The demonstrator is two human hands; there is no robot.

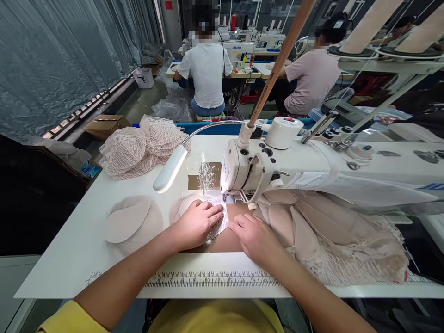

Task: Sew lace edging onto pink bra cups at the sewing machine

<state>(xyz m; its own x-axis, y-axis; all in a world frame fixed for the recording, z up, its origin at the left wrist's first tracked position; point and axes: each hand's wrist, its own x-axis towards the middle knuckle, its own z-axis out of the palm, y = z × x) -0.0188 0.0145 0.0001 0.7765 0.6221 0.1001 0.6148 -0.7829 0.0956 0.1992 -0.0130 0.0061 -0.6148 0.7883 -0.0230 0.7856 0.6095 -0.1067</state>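
A piece of pale lace fabric [219, 225] lies under the needle area of a white sewing machine [239, 169]. My left hand [199, 223] rests on the lace from the left, its fingers extended and pressing it down. At the right edge of the same piece is my right hand [255, 235], with thumb and forefinger closed on the fabric's corner. Beige lace-trimmed fabric [333, 236] is heaped to the right of that hand. To the left, a rounded beige fabric cup piece [126, 222] lies on the white table [79, 254].
Stacked lace pieces [138, 148] sit at the table's back left. A lamp [171, 169] on a bent neck hangs left of the machine head. A printed ruler [208, 279] runs along the front edge. Two people [206, 74] sit at machines ahead. Thread cones [371, 23] stand upper right.
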